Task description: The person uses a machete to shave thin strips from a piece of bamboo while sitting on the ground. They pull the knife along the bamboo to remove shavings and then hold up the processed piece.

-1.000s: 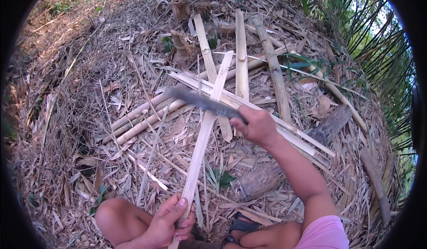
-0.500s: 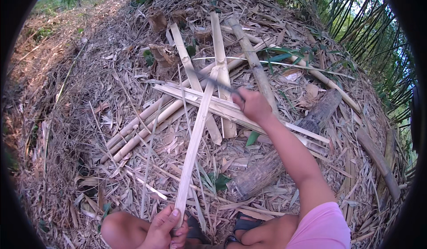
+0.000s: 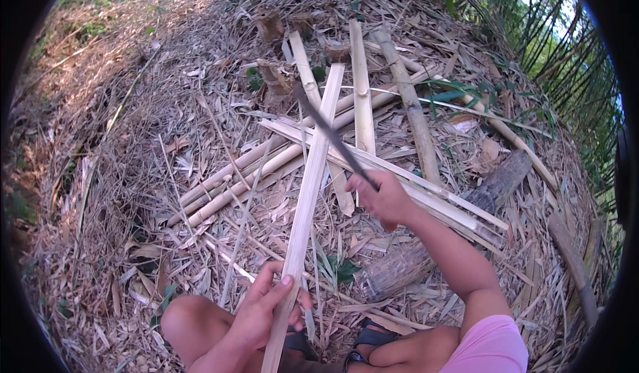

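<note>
My left hand (image 3: 271, 306) is closed around a long pale split bamboo strip (image 3: 307, 203) near its lower end, thumb on top. The strip slants up and away over the pile. In my right hand (image 3: 385, 198) is the handle end of a long dark machete (image 3: 331, 133), its blade pointing up and left. The blade crosses over the strip; whether it touches cannot be told. Beneath them lies a bundle of split bamboo strips (image 3: 432, 196), running to the lower right. Two more flat strips, a left one (image 3: 305, 63) and a right one (image 3: 363, 100), lie beyond.
Round bamboo poles (image 3: 256, 166) lie across the ground behind the strips, with another pole (image 3: 413, 106) at the right. A thick log (image 3: 393, 270) rests near my feet. Cut stumps (image 3: 269, 23) stand at the far side. Dry leaves cover the ground, and bamboo stems grow at right.
My left hand has moved up a little and holds the strip farther along its length. My right hand has come down and nearer with the machete. The whole view has shifted slightly.
</note>
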Tool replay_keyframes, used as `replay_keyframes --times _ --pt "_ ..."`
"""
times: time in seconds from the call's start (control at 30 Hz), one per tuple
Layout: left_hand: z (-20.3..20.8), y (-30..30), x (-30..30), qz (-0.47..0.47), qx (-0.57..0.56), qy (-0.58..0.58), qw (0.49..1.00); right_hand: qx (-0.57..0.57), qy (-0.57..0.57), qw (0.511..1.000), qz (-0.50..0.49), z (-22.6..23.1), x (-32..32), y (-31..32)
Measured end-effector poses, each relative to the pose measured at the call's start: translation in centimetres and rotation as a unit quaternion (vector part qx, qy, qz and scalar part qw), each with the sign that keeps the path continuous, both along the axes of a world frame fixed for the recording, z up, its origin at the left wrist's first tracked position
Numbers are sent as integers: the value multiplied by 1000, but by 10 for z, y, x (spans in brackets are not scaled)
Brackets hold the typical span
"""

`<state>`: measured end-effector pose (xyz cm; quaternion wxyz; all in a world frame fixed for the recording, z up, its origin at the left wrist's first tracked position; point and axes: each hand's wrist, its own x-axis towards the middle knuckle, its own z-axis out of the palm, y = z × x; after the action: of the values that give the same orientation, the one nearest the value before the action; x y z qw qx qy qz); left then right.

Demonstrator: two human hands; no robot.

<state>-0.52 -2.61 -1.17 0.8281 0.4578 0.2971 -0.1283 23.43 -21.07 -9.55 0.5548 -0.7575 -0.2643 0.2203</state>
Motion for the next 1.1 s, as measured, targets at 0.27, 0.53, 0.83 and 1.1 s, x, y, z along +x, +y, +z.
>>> replay_keyframes --times 0.27,0.53,0.83,1.1 --pt "20 14 21 27 -5 -101 995 -56 -385 902 185 59 -57 23" --pt "66 30 54 0 -76 -107 991 -157 -466 869 58 148 -87 40" --pt "40 14 45 30 -128 -122 984 -169 -441 881 33 119 -99 38" --pt "32 3 25 29 -95 -26 995 -171 -565 805 52 118 -103 39"
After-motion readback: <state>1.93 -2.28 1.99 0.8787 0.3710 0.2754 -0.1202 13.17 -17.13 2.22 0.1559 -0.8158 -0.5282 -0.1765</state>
